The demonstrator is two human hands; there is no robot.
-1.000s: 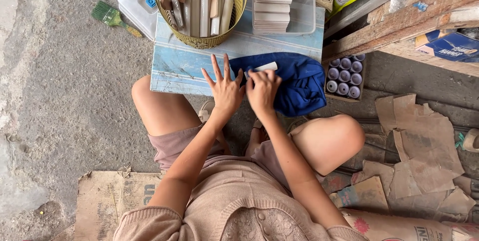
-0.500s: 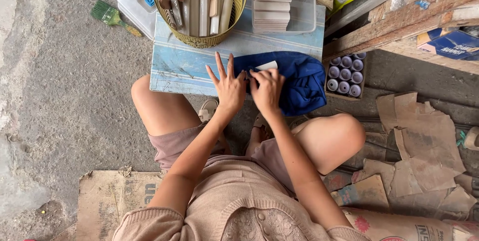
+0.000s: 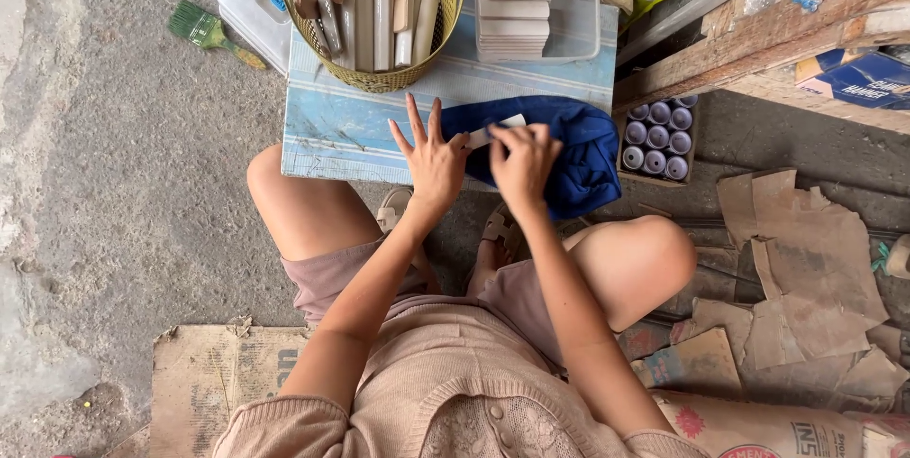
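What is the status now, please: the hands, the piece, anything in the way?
Left hand open, fingers spread. Right hand pinching pale strip on blue cloth. Nothing between.

A rough workshop corner on a bare concrete floor: a basket of pale moulded pieces, a tub of stacked ones, a paintbrush, spray cans, timber and torn cardboard lying about.
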